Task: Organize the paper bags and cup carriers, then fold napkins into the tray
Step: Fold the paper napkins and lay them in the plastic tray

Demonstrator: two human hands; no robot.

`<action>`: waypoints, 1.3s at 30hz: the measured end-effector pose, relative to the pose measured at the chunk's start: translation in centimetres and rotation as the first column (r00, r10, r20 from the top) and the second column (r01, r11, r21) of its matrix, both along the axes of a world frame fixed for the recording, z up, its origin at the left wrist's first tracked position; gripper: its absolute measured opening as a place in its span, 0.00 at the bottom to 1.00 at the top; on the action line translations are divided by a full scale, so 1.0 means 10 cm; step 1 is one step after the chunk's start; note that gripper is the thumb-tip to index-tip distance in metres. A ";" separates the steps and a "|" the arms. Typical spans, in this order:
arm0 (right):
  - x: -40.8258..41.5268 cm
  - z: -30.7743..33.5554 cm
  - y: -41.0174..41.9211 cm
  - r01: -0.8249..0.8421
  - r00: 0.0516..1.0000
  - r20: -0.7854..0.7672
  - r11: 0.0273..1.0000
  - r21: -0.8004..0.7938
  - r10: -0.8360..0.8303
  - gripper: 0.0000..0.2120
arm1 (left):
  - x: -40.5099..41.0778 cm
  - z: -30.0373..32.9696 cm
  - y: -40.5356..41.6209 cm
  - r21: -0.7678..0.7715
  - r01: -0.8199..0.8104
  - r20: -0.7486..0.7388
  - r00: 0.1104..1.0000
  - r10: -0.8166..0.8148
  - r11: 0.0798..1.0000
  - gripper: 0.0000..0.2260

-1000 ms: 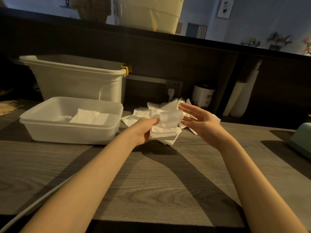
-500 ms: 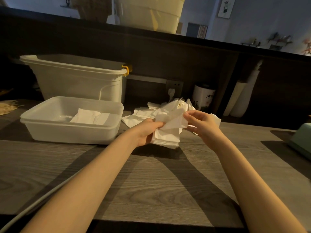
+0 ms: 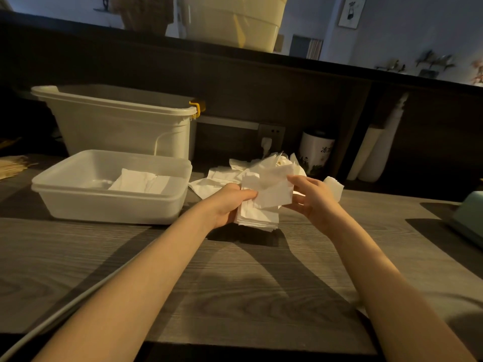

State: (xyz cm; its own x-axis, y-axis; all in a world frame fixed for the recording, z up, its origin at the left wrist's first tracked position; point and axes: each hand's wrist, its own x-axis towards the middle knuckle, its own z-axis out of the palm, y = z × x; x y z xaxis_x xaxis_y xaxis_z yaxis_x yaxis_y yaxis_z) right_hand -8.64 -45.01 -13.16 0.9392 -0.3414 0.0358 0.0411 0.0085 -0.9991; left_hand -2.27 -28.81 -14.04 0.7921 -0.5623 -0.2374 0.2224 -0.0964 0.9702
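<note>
My left hand point(image 3: 227, 203) grips a stack of folded white napkins point(image 3: 257, 216) just above the wooden counter. My right hand point(image 3: 312, 198) pinches the top napkin point(image 3: 274, 190) at its right edge, over that stack. Behind them lies a loose pile of unfolded napkins point(image 3: 222, 177). The white plastic tray point(image 3: 109, 205) stands to the left, with folded napkins point(image 3: 141, 181) lying inside it.
A tall white bin point(image 3: 122, 126) with a yellow clip stands behind the tray. A white printed cup point(image 3: 316, 152) and white rolls point(image 3: 376, 150) sit at the back right. A pale green object point(image 3: 470, 218) lies at the right edge. Brown paper point(image 3: 11, 165) shows far left.
My right hand, open a second ago, has closed on the top napkin and brought it down over the stack in my left hand.
</note>
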 end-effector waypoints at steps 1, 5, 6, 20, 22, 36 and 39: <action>0.01 0.00 -0.01 0.001 1.000 -0.009 0.999 0.038 -0.001 0.09 | 0.00 0.00 0.00 -0.001 0.000 0.005 1.000 0.001 1.000 0.13; 0.01 0.00 -0.02 0.051 0.998 -0.022 0.998 0.023 -0.050 0.09 | -0.01 0.01 -0.02 0.007 0.015 0.026 1.000 -0.015 1.000 0.12; 0.00 0.00 -0.02 0.076 0.997 -0.008 0.997 0.015 -0.076 0.07 | -0.02 0.01 -0.02 0.001 0.015 0.020 1.000 -0.015 1.000 0.11; 0.07 -0.16 0.22 0.227 0.972 0.133 0.920 -0.320 -0.194 0.12 | -0.04 -0.01 -0.07 -0.090 0.065 0.004 0.998 -0.065 0.994 0.19; 0.07 -0.18 0.24 0.239 0.968 0.152 0.908 -0.344 -0.197 0.13 | -0.04 -0.03 -0.08 -0.021 0.048 0.073 0.996 -0.047 0.999 0.21; 0.12 -0.28 -0.01 0.117 0.993 0.107 0.530 -0.840 -0.050 0.09 | 0.19 0.01 0.09 -0.070 -0.320 0.324 0.888 0.325 0.945 0.19; 0.12 -0.34 0.00 -0.098 0.995 -0.093 0.417 -0.904 0.031 0.17 | 0.22 0.00 0.12 -0.114 -0.361 0.317 0.870 0.378 0.926 0.19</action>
State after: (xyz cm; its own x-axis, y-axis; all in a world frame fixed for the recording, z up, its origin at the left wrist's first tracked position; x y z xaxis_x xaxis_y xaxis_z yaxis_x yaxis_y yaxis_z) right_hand -7.40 -45.02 -16.51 0.9684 -0.0812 0.2358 0.0288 -0.9028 -0.4291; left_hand -0.10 -27.56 -14.01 0.9718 -0.2172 0.0921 -0.0986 -0.0195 0.9949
